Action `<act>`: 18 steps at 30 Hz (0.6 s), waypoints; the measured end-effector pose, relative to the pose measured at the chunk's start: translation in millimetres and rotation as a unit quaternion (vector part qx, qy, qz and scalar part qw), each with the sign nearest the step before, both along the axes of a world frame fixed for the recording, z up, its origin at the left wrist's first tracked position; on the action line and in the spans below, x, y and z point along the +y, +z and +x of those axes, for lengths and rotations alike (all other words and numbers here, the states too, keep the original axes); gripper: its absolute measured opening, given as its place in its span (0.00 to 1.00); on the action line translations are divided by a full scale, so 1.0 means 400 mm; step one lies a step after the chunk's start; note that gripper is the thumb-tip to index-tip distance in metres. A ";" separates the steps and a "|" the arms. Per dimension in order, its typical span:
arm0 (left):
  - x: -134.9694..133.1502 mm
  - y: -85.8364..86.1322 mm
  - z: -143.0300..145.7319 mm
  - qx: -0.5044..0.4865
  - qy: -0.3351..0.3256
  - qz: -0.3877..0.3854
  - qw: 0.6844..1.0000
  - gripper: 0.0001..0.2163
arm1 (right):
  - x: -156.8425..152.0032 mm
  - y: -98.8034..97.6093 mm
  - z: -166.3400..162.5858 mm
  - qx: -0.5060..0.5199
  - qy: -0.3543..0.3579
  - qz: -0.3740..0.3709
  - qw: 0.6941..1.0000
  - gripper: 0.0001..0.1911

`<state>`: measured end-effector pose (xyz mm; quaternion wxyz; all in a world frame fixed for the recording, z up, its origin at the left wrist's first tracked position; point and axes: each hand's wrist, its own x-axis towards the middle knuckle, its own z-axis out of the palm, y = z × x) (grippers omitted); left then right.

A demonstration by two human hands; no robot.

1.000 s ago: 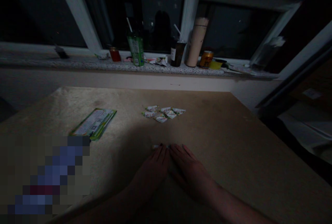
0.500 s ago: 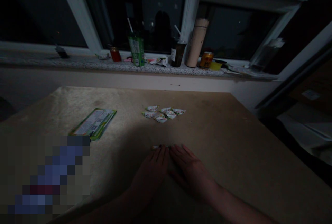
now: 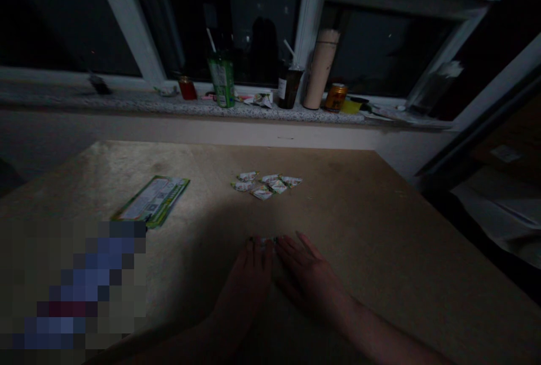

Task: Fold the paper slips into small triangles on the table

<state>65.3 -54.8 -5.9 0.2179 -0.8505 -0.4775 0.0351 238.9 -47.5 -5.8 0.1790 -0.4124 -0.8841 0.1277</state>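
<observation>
My left hand [image 3: 249,277] and my right hand [image 3: 306,275] lie flat side by side on the brown table [image 3: 380,230], fingers stretched forward. Their fingertips rest on a small folded paper piece [image 3: 264,239], which is mostly covered. Beyond it, toward the window, several small folded paper pieces [image 3: 266,183] lie in a loose cluster. A green and white leaflet [image 3: 152,200] lies to the left.
A granite window sill [image 3: 127,103] behind the table holds a green cup with a straw [image 3: 222,80], a dark cup [image 3: 289,86], a tall beige tube [image 3: 320,66], a red can [image 3: 186,88] and a gold can [image 3: 337,96]. The table's right edge drops to a dark floor.
My left fingertips have slid slightly left over the small paper piece and my right fingers have spread a little. Everything else is still.
</observation>
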 end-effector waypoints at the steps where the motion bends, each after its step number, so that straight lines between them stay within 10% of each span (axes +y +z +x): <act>1: 0.000 -0.001 0.000 0.000 -0.005 0.005 1.000 0.21 | 0.000 -0.002 0.000 0.001 0.000 0.003 1.000 0.27; 18: 0.006 -0.038 -0.045 -0.084 -0.025 -0.013 0.996 0.18 | 0.007 0.004 0.006 0.005 -0.009 0.010 1.000 0.24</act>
